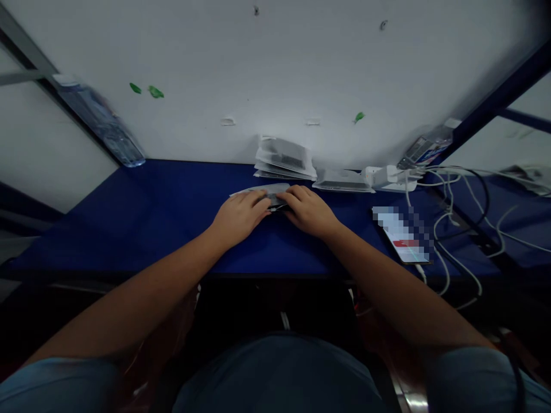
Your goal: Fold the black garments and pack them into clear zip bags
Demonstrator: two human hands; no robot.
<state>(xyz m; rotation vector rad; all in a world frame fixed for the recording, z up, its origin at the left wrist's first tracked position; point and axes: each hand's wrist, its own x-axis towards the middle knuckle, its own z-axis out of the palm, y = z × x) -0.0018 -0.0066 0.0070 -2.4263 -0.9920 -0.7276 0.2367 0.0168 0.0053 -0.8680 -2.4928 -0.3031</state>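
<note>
Both of my hands meet over a pale, translucent plastic packet (pixel 275 188) on the blue desk. My left hand (pixel 241 217) grips its left side, with the thumb and fingers closed along the near edge. On the right side, my right hand (pixel 310 211) holds it the same way. Something dark shows inside the packet, too covered by my fingers to name. Just behind my hands, a stack of similar packets (pixel 284 158) leans by the wall. Another flat packet (pixel 344 180) lies to the right of that stack.
A lit phone (pixel 402 236) lies on the right of the desk (pixel 142 223), beside tangled white cables (pixel 458 264). White chargers (pixel 383 176) sit behind it. One clear bottle (pixel 103 123) stands at the left corner, another bottle (pixel 430 143) at the right. A white wall closes off the back.
</note>
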